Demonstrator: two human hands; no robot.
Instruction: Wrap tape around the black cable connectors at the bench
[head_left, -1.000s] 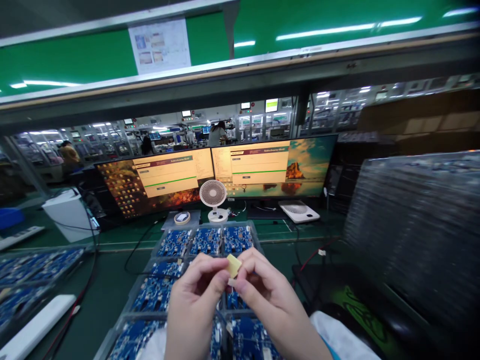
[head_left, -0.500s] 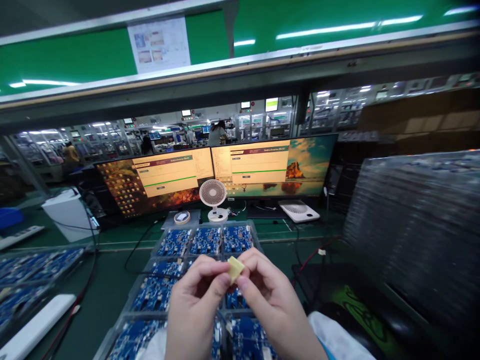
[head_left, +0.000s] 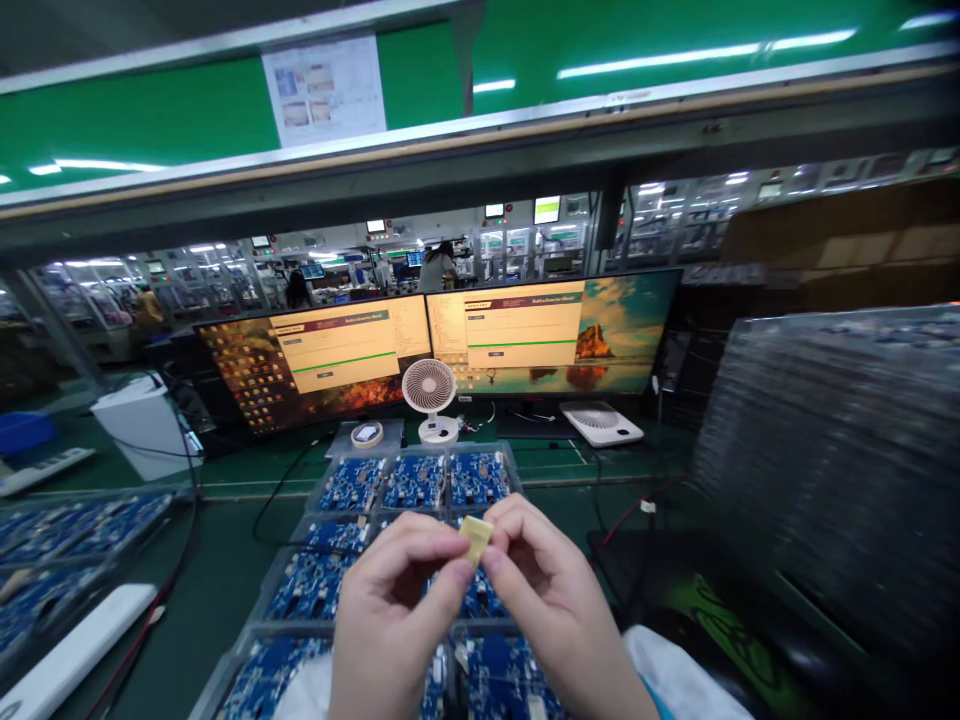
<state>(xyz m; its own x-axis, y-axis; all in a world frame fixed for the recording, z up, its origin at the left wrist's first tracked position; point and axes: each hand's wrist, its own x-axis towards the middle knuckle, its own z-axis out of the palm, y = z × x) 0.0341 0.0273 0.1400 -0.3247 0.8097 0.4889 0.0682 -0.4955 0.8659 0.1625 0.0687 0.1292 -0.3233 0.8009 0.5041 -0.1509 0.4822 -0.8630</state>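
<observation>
Between both hands is a small pale-yellow piece (head_left: 477, 537), flat and roughly rectangular, perhaps folded tape or foam; its exact kind I cannot make out. My left hand (head_left: 394, 600) pinches its left side between thumb and forefinger. At its right edge, the thumb and fingertips of my right hand (head_left: 555, 590) are closed on it. Both hands are above a clear plastic tray (head_left: 296, 630) whose compartments hold several blue circuit boards (head_left: 309, 580). My hands hide part of the middle and near boards.
Behind the tray stand a small white fan (head_left: 429, 388), a tape roll (head_left: 367, 434) and two lit monitors (head_left: 345, 350). A tall stack of clear trays (head_left: 825, 440) rises at right. More boards (head_left: 90, 530), a white bar (head_left: 82, 640) and cables (head_left: 184, 540) are at left.
The yellow piece has turned slightly in my fingers and appears narrower, with the right fingertips now more at its edge. The whole view has shifted a little.
</observation>
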